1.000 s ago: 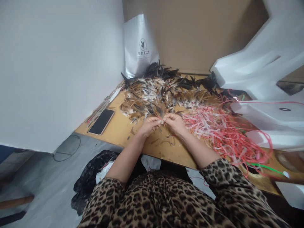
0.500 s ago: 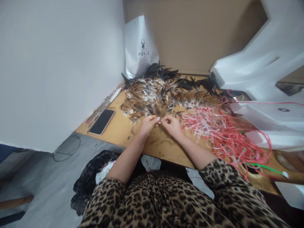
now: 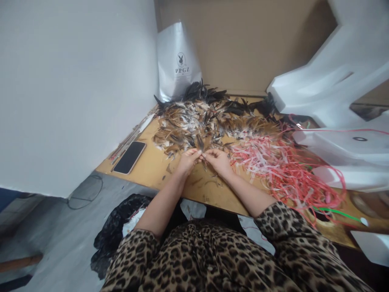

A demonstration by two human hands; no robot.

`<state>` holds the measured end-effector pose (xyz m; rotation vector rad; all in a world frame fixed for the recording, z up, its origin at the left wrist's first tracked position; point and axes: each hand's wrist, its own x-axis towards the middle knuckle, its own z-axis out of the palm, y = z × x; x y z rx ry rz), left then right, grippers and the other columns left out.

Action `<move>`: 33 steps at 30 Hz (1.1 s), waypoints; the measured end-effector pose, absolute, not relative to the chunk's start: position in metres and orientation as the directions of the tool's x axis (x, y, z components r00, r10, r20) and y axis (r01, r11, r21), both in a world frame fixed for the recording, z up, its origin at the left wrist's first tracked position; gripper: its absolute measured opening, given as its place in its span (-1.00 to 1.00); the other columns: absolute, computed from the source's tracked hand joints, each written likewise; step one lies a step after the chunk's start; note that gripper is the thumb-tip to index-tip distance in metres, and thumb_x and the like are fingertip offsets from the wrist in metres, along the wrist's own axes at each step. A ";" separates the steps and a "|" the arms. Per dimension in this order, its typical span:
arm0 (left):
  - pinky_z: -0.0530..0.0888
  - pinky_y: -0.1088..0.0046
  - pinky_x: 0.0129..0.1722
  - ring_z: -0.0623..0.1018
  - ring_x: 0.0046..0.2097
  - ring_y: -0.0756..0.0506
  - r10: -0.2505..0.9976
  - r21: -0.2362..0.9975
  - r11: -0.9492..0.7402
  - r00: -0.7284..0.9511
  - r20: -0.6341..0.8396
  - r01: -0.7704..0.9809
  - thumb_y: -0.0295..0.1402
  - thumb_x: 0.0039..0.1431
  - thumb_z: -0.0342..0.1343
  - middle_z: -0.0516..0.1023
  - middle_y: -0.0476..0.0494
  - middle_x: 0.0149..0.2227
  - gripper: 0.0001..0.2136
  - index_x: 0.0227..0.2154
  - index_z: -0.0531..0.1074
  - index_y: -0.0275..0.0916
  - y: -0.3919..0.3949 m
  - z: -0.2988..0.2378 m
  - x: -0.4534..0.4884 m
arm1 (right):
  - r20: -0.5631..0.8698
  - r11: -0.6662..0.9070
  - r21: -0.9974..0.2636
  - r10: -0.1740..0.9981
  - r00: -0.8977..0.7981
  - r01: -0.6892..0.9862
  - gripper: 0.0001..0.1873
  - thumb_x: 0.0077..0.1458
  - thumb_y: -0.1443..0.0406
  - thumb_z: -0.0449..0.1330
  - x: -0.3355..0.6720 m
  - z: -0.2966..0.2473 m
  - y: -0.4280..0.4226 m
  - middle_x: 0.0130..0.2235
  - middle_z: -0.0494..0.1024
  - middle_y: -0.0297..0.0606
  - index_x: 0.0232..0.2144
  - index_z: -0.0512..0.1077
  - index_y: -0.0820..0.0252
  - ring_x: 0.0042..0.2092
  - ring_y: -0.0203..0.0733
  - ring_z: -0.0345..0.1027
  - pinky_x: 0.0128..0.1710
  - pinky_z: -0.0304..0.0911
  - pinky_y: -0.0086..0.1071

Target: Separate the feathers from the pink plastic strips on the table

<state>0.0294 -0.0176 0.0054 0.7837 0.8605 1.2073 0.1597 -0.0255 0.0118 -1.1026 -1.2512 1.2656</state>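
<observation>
My left hand (image 3: pixel 187 160) and my right hand (image 3: pixel 218 160) meet fingertip to fingertip at the near edge of a heap of brown, black and white feathers (image 3: pixel 209 117) on a wooden table (image 3: pixel 152 166). Both hands are closed in a pinch on a small bunch of feathers (image 3: pixel 201 147) that fans upward between them. A tangle of red and pink plastic strips (image 3: pixel 282 168) lies just right of my right hand.
A black phone (image 3: pixel 130 156) lies at the table's left end beside some thin sticks (image 3: pixel 133 134). A silver bag (image 3: pixel 178 61) stands in the back corner. White foam blocks (image 3: pixel 340 109) crowd the right. A black plastic bag (image 3: pixel 118 227) sits on the floor.
Both hands have shifted slightly away from me toward the feather heap, still pinched together. The view has tilted a little.
</observation>
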 end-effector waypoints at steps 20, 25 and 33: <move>0.35 0.65 -0.51 0.48 -0.45 0.09 0.960 0.806 0.251 0.246 -0.135 -0.536 -0.35 -0.09 0.24 0.51 -0.11 -0.39 -0.72 -0.28 0.45 -0.34 -0.014 -0.001 0.021 | 0.139 0.129 -0.990 0.967 0.215 0.059 -0.76 -0.22 0.16 0.23 0.240 0.056 0.016 -0.65 0.37 -0.37 -0.59 0.39 0.25 -0.64 -0.41 0.10 -0.62 0.01 -0.48; 0.37 0.65 -0.52 0.48 -0.46 0.10 0.952 0.820 0.260 0.277 -0.129 -0.510 -0.36 -0.10 0.25 0.50 -0.10 -0.39 -0.72 -0.28 0.46 -0.36 -0.013 -0.004 0.020 | 0.172 0.057 -0.965 0.875 0.452 0.258 -0.87 -0.24 0.31 0.16 0.302 0.057 0.057 -0.71 0.28 -0.40 -0.62 0.41 0.31 -0.66 -0.42 0.05 -0.64 0.00 -0.48; 0.38 0.66 -0.51 0.48 -0.47 0.10 0.948 0.818 0.275 0.285 -0.143 -0.505 -0.37 -0.09 0.24 0.50 -0.12 -0.42 -0.75 -0.31 0.46 -0.37 -0.012 -0.002 0.020 | 0.074 -0.164 -0.885 0.875 0.479 0.436 -0.89 -0.30 0.37 0.15 0.321 0.025 0.091 -0.75 0.26 -0.35 -0.69 0.39 0.37 -0.64 -0.36 0.12 -0.64 0.08 -0.46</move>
